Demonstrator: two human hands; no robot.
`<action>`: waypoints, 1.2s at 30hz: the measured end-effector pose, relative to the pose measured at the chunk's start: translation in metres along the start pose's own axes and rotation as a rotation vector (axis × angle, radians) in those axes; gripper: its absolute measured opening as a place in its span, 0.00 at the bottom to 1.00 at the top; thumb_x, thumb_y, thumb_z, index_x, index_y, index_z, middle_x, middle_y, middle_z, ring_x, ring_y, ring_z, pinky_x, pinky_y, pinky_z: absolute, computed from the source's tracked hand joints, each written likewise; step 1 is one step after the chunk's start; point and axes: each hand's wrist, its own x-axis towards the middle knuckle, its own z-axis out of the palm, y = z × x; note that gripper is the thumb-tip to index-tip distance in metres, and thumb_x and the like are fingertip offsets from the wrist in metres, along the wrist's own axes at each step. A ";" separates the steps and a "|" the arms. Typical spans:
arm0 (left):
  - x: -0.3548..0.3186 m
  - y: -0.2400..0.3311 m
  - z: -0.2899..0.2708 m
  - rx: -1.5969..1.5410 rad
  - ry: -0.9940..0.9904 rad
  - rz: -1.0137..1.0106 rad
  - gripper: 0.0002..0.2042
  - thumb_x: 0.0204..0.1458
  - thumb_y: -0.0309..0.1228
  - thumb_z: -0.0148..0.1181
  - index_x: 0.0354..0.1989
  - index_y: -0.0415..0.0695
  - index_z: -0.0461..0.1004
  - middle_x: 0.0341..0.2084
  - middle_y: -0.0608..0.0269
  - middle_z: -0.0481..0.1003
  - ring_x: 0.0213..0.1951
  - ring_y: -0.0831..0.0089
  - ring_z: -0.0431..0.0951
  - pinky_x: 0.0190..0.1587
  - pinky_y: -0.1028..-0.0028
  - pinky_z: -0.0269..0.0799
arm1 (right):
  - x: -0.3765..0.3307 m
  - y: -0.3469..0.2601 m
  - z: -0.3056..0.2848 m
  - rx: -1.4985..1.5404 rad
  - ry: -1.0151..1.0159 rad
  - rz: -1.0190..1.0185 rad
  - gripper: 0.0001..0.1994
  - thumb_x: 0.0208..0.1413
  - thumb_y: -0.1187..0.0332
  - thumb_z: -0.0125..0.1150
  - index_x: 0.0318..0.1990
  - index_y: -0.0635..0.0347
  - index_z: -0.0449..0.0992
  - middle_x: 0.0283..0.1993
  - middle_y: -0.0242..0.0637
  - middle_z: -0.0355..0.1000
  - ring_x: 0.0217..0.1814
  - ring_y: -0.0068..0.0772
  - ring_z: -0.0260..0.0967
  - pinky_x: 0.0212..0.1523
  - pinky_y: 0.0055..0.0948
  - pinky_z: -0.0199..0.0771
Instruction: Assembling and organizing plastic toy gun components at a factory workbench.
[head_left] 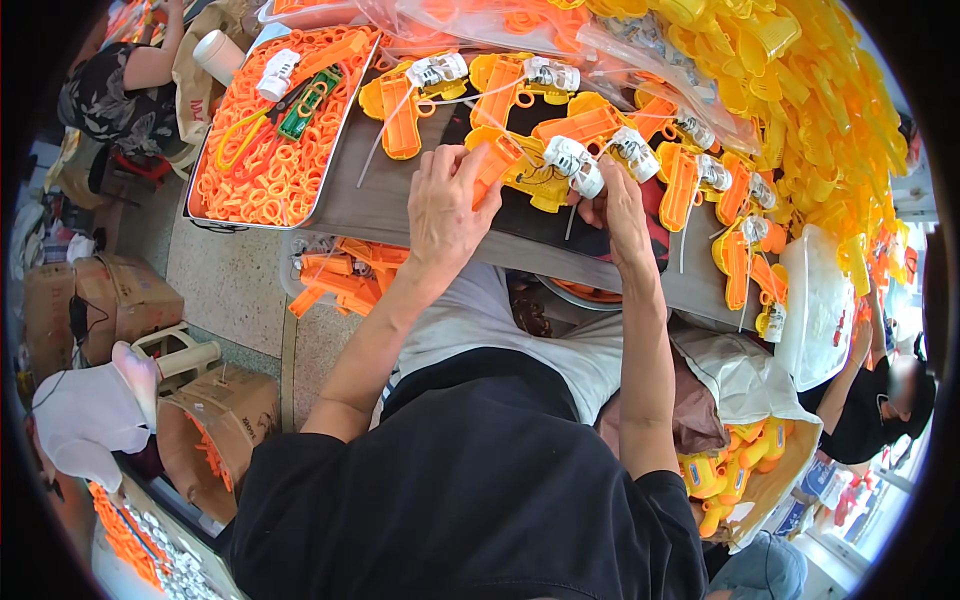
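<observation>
At the table's near edge, my left hand (pixel 447 200) grips the orange block (pixel 495 166) on a yellow toy-gun half-shell (pixel 543 183). My right hand (pixel 624 212) has its fingers closed at the white mechanism (pixel 574 165) at the other end of that toy gun. Part of its fingertips is hidden behind the mechanism. Just beyond lies another toy gun with an orange block (pixel 577 124) and a white mechanism (pixel 634 152). More such half-shells, each with orange and white parts and a thin pale tube, lie in a row, among them a toy gun (pixel 402 115) at the left.
A metal tray (pixel 318 205) of orange rings stands left, with scissors (pixel 240 145) and a green-and-orange piece (pixel 309 104) on top. Yellow shells (pixel 790 110) pile high at the right. A white tub (pixel 812 300), boxes (pixel 222 400) and a sack of yellow parts (pixel 735 475) surround me. Other people sit nearby.
</observation>
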 end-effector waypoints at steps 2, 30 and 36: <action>0.002 0.006 -0.002 0.021 0.008 -0.008 0.23 0.45 0.30 0.72 0.53 0.46 0.77 0.42 0.62 0.71 0.45 0.62 0.71 0.46 0.63 0.67 | 0.000 0.001 -0.002 -0.002 -0.003 0.012 0.18 0.73 0.52 0.42 0.41 0.55 0.73 0.26 0.32 0.75 0.20 0.15 0.62 0.21 0.18 0.55; 0.080 0.029 -0.007 -0.458 -0.361 0.004 0.10 0.54 0.33 0.64 0.28 0.37 0.76 0.29 0.58 0.79 0.35 0.60 0.77 0.43 0.62 0.71 | 0.001 0.017 0.005 -0.056 0.123 -0.128 0.16 0.71 0.52 0.50 0.37 0.54 0.69 0.24 0.31 0.73 0.18 0.13 0.59 0.19 0.16 0.54; 0.104 0.035 -0.015 -0.444 -0.519 -0.026 0.15 0.60 0.38 0.60 0.34 0.34 0.75 0.25 0.52 0.79 0.27 0.59 0.80 0.35 0.64 0.75 | 0.001 0.018 0.007 -0.047 0.124 -0.136 0.17 0.71 0.51 0.50 0.38 0.55 0.69 0.24 0.31 0.73 0.18 0.13 0.59 0.19 0.17 0.56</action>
